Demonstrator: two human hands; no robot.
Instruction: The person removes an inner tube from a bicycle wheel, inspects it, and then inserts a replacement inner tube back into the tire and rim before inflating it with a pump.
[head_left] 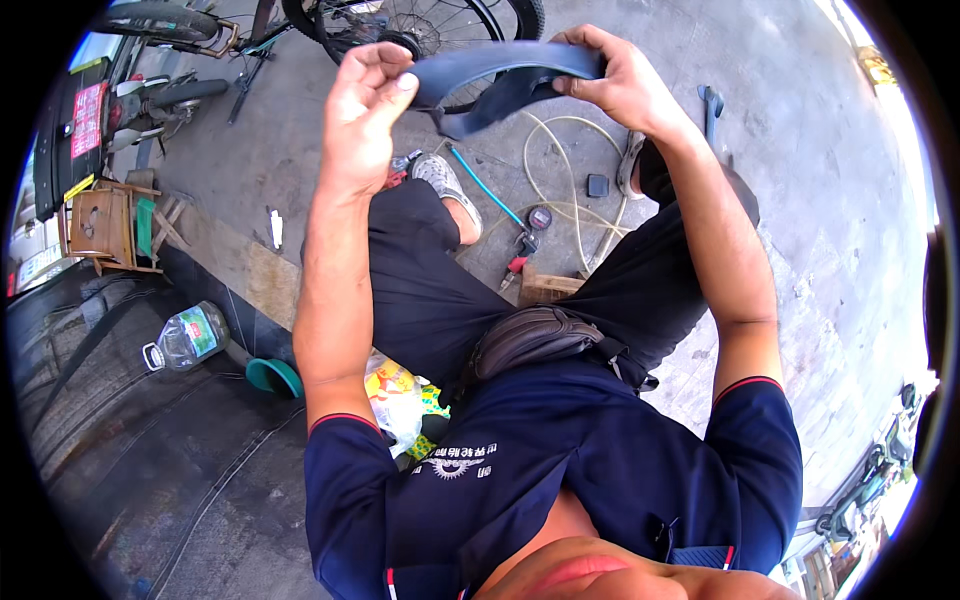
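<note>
A dark rubber band-like loop, perhaps an inner tube (500,58), is stretched sideways between my raised hands near the top of the view, slightly blurred. My left hand (372,115) grips its left end between thumb and fingers. My right hand (625,80) is closed on its right end. Below the loop, between my legs, lie a pale coiled air hose (571,160), a blue hose (480,185) and a round gauge (539,217) on an inflator handle. A small dark square object (597,185) and a wooden block (548,285) are also on the ground there.
A bicycle wheel (455,25) stands at the top, bikes (170,95) at upper left. On the left are a wooden stool (100,225), water jug (190,335), green funnel (275,375) and large dark rubber pieces (130,450). A grey tool (711,110) lies at right.
</note>
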